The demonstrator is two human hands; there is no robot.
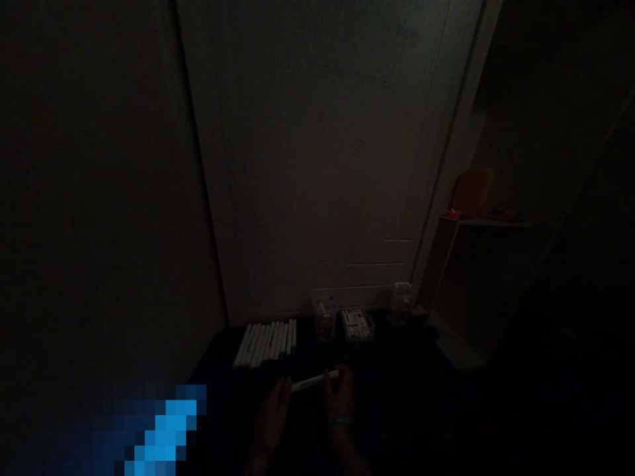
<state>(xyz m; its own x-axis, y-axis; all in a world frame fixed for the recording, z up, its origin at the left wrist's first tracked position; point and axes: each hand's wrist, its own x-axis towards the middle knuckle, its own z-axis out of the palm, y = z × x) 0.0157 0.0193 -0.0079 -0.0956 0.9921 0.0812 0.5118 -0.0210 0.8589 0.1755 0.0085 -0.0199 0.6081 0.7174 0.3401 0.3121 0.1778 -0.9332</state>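
We count two hands, one left hand [276,402] and one right hand [340,395], with one white pen [308,383] between them and one wristband [341,420]. Farther off to the left we see one row of pens [268,342], roughly a dozen, too dim for us to number exactly. Toward the far middle and right we find two clear containers [325,324] and one pen case [357,325] between them. Far right, we make out one orange object [473,190].
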